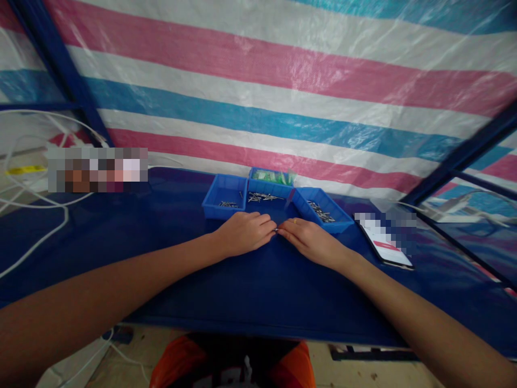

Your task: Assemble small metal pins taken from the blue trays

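My left hand (247,233) and my right hand (309,240) meet fingertip to fingertip above the blue table. Both have their fingers pinched together around a small shiny metal piece (276,230), mostly hidden by the fingers, so its exact kind does not show. Just beyond them lies a loose pile of thin metal pins (262,197) on the table. A blue bin (224,196) with a few small metal parts (228,205) stands beyond my left hand. Beyond my right hand, another blue bin (341,218) holds many slender metal parts (322,212).
A third blue bin (270,188) at the back contains green and clear plastic bags (271,177). A phone (383,242) lies on the blue table (250,291) at right. White cables (60,226) run along the left. A striped plastic sheet (258,97) hangs behind.
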{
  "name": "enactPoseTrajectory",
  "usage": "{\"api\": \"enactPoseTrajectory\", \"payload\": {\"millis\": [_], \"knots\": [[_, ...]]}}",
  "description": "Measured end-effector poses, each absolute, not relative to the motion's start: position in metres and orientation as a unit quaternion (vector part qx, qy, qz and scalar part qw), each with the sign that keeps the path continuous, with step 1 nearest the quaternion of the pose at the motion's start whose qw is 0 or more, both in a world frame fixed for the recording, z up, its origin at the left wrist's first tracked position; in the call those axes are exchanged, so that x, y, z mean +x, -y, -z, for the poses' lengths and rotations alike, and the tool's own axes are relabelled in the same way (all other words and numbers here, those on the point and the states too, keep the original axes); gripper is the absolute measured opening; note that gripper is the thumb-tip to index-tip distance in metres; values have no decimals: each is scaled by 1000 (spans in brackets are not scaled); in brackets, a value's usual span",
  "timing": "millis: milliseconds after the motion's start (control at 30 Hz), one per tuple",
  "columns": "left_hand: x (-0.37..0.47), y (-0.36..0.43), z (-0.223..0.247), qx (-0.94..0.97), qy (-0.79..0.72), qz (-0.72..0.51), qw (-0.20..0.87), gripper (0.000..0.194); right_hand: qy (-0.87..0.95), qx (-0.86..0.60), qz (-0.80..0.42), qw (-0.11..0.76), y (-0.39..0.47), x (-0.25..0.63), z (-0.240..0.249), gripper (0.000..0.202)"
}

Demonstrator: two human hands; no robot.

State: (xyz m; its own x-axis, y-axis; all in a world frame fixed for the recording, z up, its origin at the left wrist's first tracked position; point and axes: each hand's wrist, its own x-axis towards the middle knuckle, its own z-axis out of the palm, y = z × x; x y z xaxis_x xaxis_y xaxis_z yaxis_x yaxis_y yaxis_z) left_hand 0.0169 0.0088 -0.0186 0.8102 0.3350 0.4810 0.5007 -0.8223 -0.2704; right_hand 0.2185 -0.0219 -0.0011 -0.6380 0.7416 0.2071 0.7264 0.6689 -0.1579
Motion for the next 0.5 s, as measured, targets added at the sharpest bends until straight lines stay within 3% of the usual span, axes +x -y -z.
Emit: {"api": "enactPoseTrajectory", "payload": {"millis": [500], "knots": [[15,-7,15,-930,182,254,191,31,905,-397,-40,145,25,218,-1,28]]}}
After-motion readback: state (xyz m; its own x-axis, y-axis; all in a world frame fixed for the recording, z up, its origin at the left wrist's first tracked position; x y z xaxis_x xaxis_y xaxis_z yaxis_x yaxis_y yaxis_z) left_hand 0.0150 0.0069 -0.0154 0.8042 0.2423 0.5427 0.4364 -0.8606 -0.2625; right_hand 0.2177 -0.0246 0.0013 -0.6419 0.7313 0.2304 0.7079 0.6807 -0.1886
